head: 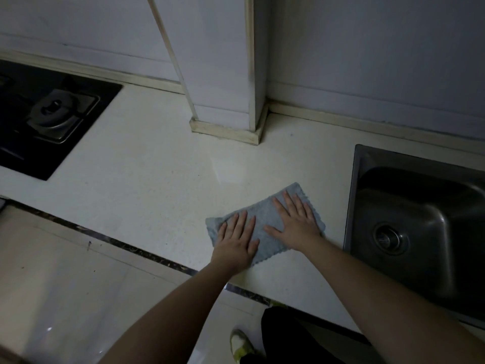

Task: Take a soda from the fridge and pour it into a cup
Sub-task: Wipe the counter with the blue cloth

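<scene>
**Both palms flat on a cloth, no soda or cup in view**

You stand at a pale countertop (147, 166) that fills the middle of the view, backed by a light tiled wall (380, 48) with a boxed column (223, 61) jutting onto the counter; below the counter's dark edge strip you see glossy floor tiles (65, 285). To your right a steel sink (420, 219) is set into the counter, its drain (391, 239) showing in the basin; to your far left sits a black gas hob (47, 119) with one burner (56, 111) visible. Just beside the sink's left rim a grey-blue cloth (265, 219) lies flat on the counter, tilted so one corner points toward the column. Your left hand (237, 240) presses on the cloth's near-left end, fingers straight and slightly spread; your right hand (295, 220) presses on its far-right end, fingers straight and fanned, thumb out toward the left hand; neither hand curls round anything. At the bottom edge you can make out a light shoe (240, 345) and a dark trouser leg (288, 342). The soda, the fridge and the cup lie outside this view, so you cannot tell where they are.
</scene>
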